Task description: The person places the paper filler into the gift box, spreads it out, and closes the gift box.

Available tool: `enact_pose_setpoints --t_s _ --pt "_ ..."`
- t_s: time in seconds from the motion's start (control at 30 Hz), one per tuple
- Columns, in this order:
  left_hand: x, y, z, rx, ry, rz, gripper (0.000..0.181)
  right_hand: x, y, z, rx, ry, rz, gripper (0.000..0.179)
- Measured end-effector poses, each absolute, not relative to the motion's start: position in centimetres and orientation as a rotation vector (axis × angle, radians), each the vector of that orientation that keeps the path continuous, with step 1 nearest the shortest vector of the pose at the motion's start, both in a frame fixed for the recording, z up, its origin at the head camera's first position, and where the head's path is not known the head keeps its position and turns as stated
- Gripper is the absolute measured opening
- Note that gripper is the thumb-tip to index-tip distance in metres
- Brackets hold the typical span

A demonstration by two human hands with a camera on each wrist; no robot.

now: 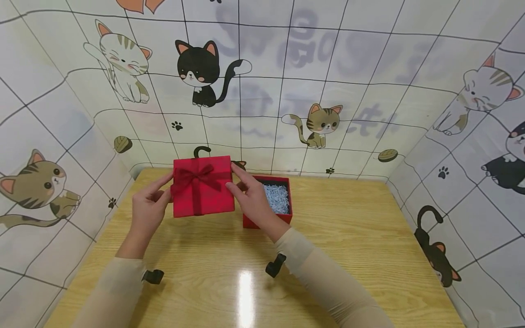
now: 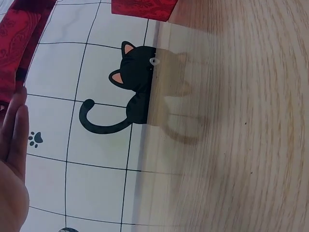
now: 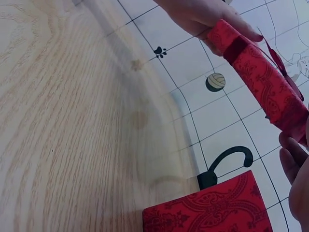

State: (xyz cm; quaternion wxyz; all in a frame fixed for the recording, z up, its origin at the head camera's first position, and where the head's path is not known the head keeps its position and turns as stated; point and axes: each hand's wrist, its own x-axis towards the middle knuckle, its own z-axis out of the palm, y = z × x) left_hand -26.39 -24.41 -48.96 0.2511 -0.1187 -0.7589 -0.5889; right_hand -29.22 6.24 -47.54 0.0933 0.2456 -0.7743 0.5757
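Between both hands a red box lid with a dark red ribbon bow is held up above the table, its top facing the head camera. My left hand grips its left edge. On the opposite edge, my right hand pinches the lid, thumb on the top face. Behind the right hand stands the open red gift box, filled with light blue shredded paper; the hand and wrist hide part of it. In the right wrist view the lid appears edge-on, with the patterned box below it.
The wooden table carries the box near its back edge. A white grid-patterned backdrop with cartoon cats rises behind and on both sides. Black camera mounts hang from both wrists, close over the table.
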Motion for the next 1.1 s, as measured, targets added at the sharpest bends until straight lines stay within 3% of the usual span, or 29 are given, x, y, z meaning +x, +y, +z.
enact_pose_setpoints --t_s 0.2,0.5,0.7,1.1 --pt "-25.9 -24.9 -48.7 -0.457 -2.149 -1.658 0.052 -29.0 6.8 -47.0 0.731 -2.470 1.786 0.085" --pt "-25.9 -25.1 -48.3 -0.583 -2.329 -1.573 0.096 -29.5 7.0 -47.1 0.913 -2.471 1.814 0.118" --pt "-26.1 -24.9 -48.3 -0.575 -2.445 -1.406 0.111 -30.1 7.2 -47.4 1.009 -2.422 1.792 0.119" --pt "-26.2 -24.3 -48.0 -0.560 -2.458 -1.369 0.108 -30.0 7.6 -47.4 0.891 -2.512 1.727 0.117"
